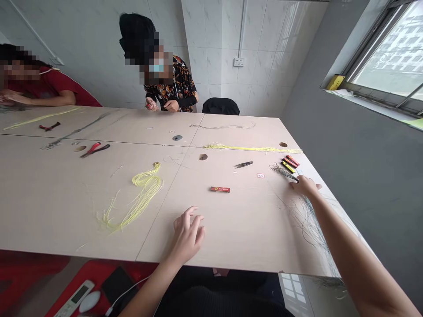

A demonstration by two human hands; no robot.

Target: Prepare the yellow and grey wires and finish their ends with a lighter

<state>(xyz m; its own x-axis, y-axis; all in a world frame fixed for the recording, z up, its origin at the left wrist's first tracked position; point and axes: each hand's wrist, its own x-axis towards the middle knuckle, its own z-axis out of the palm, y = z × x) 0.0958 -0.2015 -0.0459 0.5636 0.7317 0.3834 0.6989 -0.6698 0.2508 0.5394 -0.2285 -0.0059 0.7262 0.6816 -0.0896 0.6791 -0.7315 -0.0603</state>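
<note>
Tabletop (49, 198), pale laminate | left grip (187, 233) loosely open, nothing held, just above surface | right grip (306, 186) pinched on dark wire bundle (283, 172), near red-yellow packets (288, 164)

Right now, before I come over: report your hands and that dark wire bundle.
Right hand at the dark wire bundle. Loose dark strands below it. Left hand empty, fingers curled. Red box between them.

The right hand (306, 186) touches the end of a dark wire bundle (283, 172), just beside colored packets (288, 164). The open left hand (187, 234) hovers over the surface (59, 198), nearest a red box (220, 189).
</note>
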